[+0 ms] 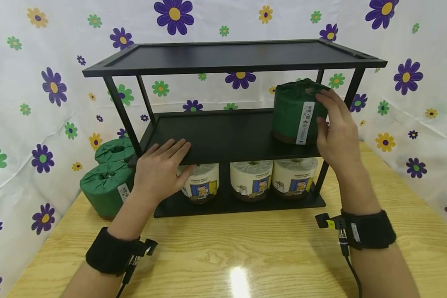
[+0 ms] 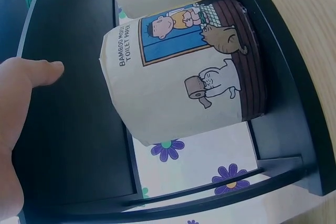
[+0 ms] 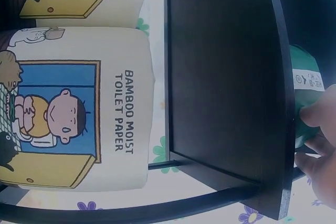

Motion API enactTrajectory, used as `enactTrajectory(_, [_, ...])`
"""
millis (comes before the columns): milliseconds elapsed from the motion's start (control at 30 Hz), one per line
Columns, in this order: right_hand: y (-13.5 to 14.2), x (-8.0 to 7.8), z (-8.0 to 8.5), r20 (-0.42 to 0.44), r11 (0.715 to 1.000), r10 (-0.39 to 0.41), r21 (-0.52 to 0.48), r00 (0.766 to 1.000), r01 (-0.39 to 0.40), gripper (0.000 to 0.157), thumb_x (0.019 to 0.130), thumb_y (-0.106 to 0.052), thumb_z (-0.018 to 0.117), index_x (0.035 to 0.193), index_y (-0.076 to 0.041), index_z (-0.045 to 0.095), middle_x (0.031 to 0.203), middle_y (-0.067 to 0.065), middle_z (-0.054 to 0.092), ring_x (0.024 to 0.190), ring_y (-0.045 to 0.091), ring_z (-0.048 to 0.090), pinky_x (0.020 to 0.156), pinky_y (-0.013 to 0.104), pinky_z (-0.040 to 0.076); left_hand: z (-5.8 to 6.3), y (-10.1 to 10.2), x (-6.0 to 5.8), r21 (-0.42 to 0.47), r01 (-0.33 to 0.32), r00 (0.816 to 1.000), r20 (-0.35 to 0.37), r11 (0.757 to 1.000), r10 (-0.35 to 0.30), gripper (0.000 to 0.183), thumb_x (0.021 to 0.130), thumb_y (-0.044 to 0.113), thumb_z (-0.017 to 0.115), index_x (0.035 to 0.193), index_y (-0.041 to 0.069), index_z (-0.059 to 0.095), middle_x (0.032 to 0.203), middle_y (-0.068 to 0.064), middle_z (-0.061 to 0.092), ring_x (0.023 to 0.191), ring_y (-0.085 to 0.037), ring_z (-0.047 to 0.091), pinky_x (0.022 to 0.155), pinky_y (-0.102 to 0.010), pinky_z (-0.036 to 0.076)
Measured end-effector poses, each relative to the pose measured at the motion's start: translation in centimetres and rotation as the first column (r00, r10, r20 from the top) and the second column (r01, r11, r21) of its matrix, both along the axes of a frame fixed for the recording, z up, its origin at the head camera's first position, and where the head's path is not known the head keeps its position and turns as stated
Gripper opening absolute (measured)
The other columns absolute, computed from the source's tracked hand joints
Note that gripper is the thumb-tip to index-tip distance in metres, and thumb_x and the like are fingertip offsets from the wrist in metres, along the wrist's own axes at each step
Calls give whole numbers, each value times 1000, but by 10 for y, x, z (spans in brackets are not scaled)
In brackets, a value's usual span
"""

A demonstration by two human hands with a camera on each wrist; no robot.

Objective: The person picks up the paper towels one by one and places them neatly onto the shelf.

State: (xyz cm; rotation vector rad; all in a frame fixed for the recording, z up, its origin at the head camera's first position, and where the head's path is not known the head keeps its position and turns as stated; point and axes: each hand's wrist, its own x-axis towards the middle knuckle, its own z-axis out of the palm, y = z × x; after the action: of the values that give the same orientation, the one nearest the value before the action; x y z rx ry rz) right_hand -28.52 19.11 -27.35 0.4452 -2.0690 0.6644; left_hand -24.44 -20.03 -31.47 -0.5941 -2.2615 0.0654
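A green-wrapped toilet paper roll (image 1: 294, 111) with a white label stands upright at the right end of the black rack's middle shelf (image 1: 216, 132). My right hand (image 1: 339, 124) grips its right side, thumb on the front and fingers near the top. In the right wrist view, the shelf edge hides part of this green roll (image 3: 307, 90). My left hand (image 1: 160, 169) rests on the front left of the middle shelf, fingers straight on top. Its thumb (image 2: 44, 72) reaches below the edge, overlapping the shelf's underside in the left wrist view.
Three cream toilet paper rolls with cartoon prints, left (image 1: 203, 182), middle (image 1: 251, 180) and right (image 1: 295, 177), stand on the bottom shelf (image 1: 242, 210). Two green rolls (image 1: 108, 186) stand left of the rack. The top shelf (image 1: 231, 56) spans above my hands.
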Motion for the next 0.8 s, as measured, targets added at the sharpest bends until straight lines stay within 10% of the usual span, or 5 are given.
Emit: enactTrajectory(800, [-1,4,3,-84,1000,23,6,996,-23,42,98,5,46,139,8,48,150,22,45,147,31,36,122,41,29,0,-1,-1,-3,10,1000,16,1000,-10,52,87,35,71,132,10,66,132,-12,66,120,-34,65,100,-54,51])
